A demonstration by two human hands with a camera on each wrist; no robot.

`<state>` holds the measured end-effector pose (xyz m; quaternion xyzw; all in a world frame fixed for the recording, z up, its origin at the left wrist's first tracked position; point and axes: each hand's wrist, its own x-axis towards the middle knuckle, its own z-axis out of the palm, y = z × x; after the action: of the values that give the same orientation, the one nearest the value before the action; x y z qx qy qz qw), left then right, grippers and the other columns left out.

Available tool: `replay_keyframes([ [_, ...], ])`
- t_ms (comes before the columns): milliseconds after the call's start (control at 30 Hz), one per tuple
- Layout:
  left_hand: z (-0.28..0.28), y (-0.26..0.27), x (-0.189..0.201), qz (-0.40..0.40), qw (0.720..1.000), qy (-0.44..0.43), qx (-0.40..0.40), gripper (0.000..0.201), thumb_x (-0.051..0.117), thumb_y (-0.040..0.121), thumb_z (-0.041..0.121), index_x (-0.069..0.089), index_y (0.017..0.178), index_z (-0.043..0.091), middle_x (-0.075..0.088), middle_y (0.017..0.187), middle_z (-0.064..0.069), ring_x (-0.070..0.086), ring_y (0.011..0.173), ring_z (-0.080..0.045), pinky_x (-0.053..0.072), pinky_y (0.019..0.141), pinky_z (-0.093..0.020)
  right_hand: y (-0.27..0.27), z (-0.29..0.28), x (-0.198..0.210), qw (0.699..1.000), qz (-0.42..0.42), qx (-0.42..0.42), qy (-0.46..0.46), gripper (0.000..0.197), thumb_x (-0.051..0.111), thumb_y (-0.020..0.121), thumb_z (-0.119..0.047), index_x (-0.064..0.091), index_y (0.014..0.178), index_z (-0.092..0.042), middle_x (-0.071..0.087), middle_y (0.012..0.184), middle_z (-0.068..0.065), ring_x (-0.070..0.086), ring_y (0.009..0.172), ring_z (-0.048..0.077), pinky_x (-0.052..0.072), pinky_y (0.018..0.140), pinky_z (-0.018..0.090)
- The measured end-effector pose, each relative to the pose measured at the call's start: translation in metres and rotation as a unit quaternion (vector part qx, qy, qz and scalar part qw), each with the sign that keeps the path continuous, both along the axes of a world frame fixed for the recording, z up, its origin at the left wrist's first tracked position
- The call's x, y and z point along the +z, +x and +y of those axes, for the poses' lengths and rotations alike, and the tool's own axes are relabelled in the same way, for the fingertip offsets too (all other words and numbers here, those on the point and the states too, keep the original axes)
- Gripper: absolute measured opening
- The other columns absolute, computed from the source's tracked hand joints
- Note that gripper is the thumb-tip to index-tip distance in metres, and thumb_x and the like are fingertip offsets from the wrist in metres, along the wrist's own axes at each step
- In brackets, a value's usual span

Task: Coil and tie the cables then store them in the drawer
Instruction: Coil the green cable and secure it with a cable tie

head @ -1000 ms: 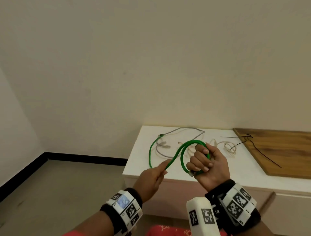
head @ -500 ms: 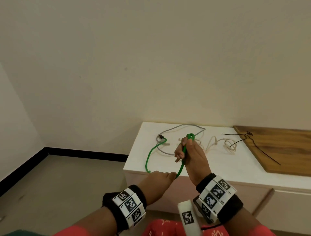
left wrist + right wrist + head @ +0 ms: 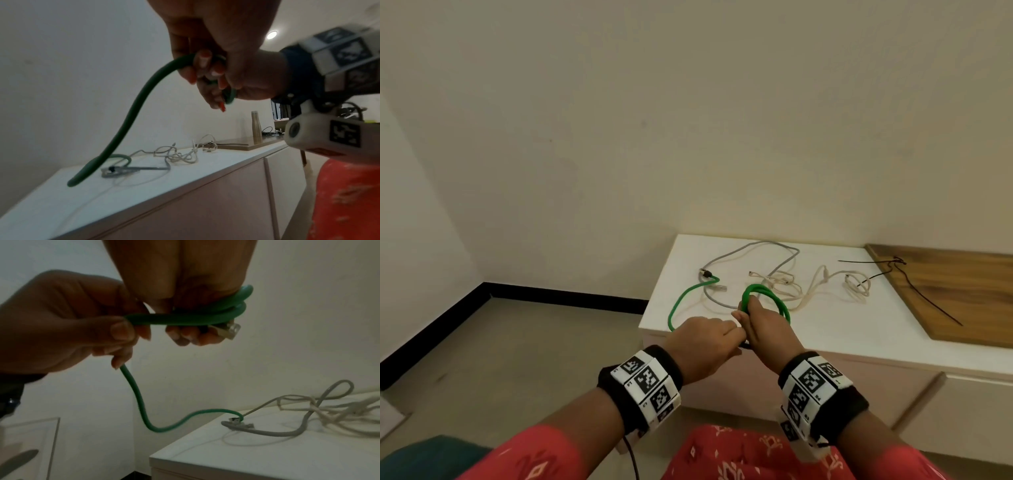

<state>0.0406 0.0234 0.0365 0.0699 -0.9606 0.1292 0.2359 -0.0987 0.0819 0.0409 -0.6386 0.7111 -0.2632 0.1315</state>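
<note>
Right hand fingers curled around green cable loops, plug end sticking out by the fingertips. Left hand touching it, pinching the same cable; the loose tail drops to the white cabinet top, far end beside the grey cable.

left hand: bare, no glove.
right hand: bare; nails painted orange-red in the left wrist view.
left wristband: black cuff bearing white blocks printed with black square-code markers; thin black cable hangs below it.
right wristband: same black cuff and markers; white rounded camera housing with 1 marker.
sleeves: red, pale diamond pattern.
</note>
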Motion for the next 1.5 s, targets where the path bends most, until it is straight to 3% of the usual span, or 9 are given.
replay_keyframes([
  [100,-0.006,0.004,0.01,0.022,0.999,-0.028,-0.009,0.015,0.058,0.075,0.031,0.055,0.081,0.018,0.061,0.06,0.004,0.055,0.046,-0.011,0.039,0.038,-0.019,0.002,0.004,0.001,0.998,0.039,0.016,0.052,0.023,0.027,0.097,-0.031,0.036,0.086,-0.013,0.066,0.084,0.018,0.06,0.079,0.033,0.035,0.063,0.032],
  [267,-0.019,0.007,0.013,0.037,0.999,0.017,0.035,0.022,0.05,0.076,0.036,0.06,0.068,0.019,0.061,0.058,0.005,0.056,0.046,-0.01,0.037,0.039,-0.017,0.003,0.011,0.006,0.989,-0.117,0.064,0.066,0.041,0.023,0.099,-0.035,0.048,0.075,-0.012,0.048,0.047,-0.004,0.046,0.038,0.002,0.041,0.058,0.024],
  [533,-0.046,0.018,0.02,-0.016,0.962,0.228,0.152,0.023,0.051,0.09,0.023,0.065,0.099,0.006,0.067,0.098,-0.012,0.059,0.093,-0.026,0.042,0.083,-0.035,-0.007,0.016,0.009,0.946,-0.285,0.073,0.136,0.044,0.035,0.097,-0.032,0.041,0.058,-0.013,0.034,0.031,-0.009,0.029,0.028,0.005,0.028,0.035,0.018],
  [800,-0.077,0.031,-0.004,-0.06,0.909,0.317,0.264,0.026,0.045,0.094,0.013,0.061,0.115,0.011,0.066,0.112,-0.01,0.058,0.103,-0.026,0.042,0.088,-0.033,-0.023,0.032,0.02,0.888,-0.447,0.083,0.062,0.041,0.037,0.082,-0.044,0.04,0.055,-0.014,0.028,0.034,-0.004,0.021,0.029,0.011,0.029,0.036,0.018],
  [933,-0.083,0.033,-0.001,-0.054,0.92,0.278,0.27,0.026,0.045,0.095,0.018,0.063,0.111,0.012,0.069,0.105,-0.011,0.061,0.095,-0.028,0.044,0.081,-0.034,-0.025,0.034,0.019,0.896,-0.432,0.09,0.052,0.042,0.039,0.08,-0.047,0.038,0.055,-0.014,0.029,0.032,-0.005,0.022,0.03,0.011,0.028,0.037,0.019],
  [1100,-0.09,0.041,0.018,0.178,0.945,0.191,0.197,0.026,0.058,0.075,0.03,0.073,0.074,0.008,0.072,0.062,-0.007,0.064,0.049,-0.022,0.052,0.048,-0.023,-0.028,0.035,0.021,0.903,-0.424,0.072,0.025,0.044,0.043,0.075,-0.053,0.038,0.052,-0.016,0.029,0.03,-0.006,0.022,0.029,0.012,0.028,0.036,0.02],
  [1267,-0.085,0.044,0.042,0.259,0.939,0.121,0.194,0.012,0.068,0.069,0.015,0.072,0.073,0.005,0.072,0.062,-0.006,0.066,0.048,-0.02,0.053,0.045,-0.023,-0.022,0.031,0.019,0.888,-0.455,0.068,0.022,0.041,0.036,0.08,-0.045,0.036,0.056,-0.012,0.028,0.031,-0.005,0.02,0.03,0.012,0.028,0.037,0.02],
  [1400,-0.082,0.045,0.041,0.191,0.955,0.095,0.205,0.023,0.056,0.077,0.025,0.069,0.068,0.008,0.066,0.055,-0.006,0.061,0.045,-0.022,0.05,0.041,-0.023,-0.022,0.031,0.02,0.791,-0.605,0.088,0.008,0.052,0.062,0.067,-0.059,0.039,0.055,-0.014,0.026,0.028,-0.006,0.02,0.025,0.01,0.027,0.034,0.017],
  [1500,-0.077,0.039,0.033,0.107,0.966,0.105,0.209,0.01,0.063,0.073,0.02,0.065,0.066,0.013,0.06,0.049,-0.002,0.057,0.042,-0.022,0.043,0.04,-0.026,-0.03,0.028,0.016,0.652,-0.74,0.168,0.003,0.042,0.066,0.071,-0.049,0.048,0.057,-0.014,0.024,0.032,-0.004,0.021,0.028,0.012,0.035,0.034,0.017],
])
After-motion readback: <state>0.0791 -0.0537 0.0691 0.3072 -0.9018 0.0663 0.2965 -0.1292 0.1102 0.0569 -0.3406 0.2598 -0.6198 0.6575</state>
